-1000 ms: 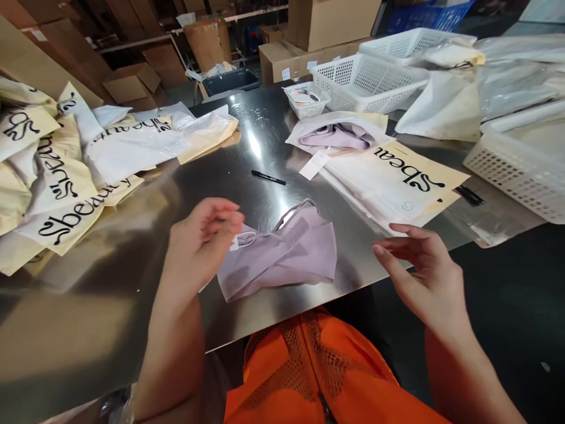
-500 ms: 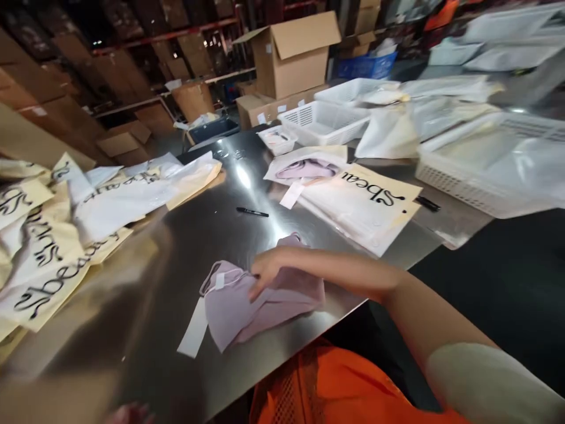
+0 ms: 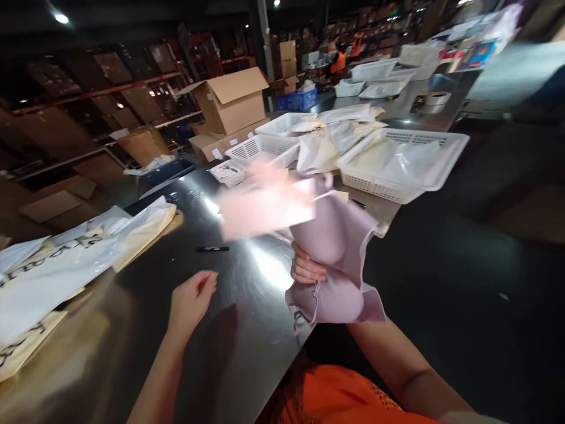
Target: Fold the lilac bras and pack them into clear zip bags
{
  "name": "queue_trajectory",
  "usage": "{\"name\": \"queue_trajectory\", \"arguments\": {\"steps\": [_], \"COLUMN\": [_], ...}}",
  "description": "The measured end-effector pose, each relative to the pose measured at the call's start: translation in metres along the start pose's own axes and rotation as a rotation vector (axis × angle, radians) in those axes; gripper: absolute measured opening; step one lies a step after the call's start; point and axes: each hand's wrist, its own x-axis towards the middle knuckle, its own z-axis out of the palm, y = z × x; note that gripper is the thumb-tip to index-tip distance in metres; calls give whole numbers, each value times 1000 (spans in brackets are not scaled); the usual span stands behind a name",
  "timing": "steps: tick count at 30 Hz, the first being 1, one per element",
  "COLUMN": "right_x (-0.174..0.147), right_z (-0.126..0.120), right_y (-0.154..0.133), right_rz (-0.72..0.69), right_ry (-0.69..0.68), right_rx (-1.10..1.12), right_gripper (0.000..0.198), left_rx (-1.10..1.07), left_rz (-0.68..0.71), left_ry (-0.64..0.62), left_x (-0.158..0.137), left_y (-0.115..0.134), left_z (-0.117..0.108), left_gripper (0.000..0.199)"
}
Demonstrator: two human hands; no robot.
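Observation:
My right hand (image 3: 306, 268) grips a mauve padded bra (image 3: 324, 232), lifted above the metal table with its cups hanging open. Part of that hand is hidden behind the fabric. A pale tag (image 3: 269, 206), blurred and bright, swings at the bra's upper left and covers part of the table behind it. My left hand (image 3: 192, 300) hovers over the table to the left of the bra, its fingers curled in with nothing visible in them. A black marker pen (image 3: 212, 249) lies on the table beyond it.
Printed plastic bags (image 3: 66, 259) are piled along the table's left side. White baskets (image 3: 397, 162), one with clear and cream bags in it, stand at the back right. An open cardboard box (image 3: 233, 100) sits behind the table, and shelves of cartons fill the background.
My right hand has lifted the bra off the table, and it has unfolded. My left hand has come up into view from the lower edge. The camera has turned to the right and upward.

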Motion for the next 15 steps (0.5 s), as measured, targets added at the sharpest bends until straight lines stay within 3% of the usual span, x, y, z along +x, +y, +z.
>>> {"name": "queue_trajectory", "arguments": {"steps": [3,7,11,15], "right_x": [-14,-23,-30,-41], "right_z": [-28,-62,-90,-107], "right_y": [1,-3,-5,-4], "right_rz": [-112,-240,-296,-195], "right_ry": [103,191,239,200], "right_rx": [135,244,291,251], "right_gripper": [47,45,57,65], "left_rx": [129,239,369,467], "left_rz": [291,510,600,609], "left_ry": [-64,-171,-308,-396], "left_x": [80,146,179,190], "left_y": [64,119,133,131], "left_z": [46,97,117,114], "left_gripper": [36,38,42,33]}}
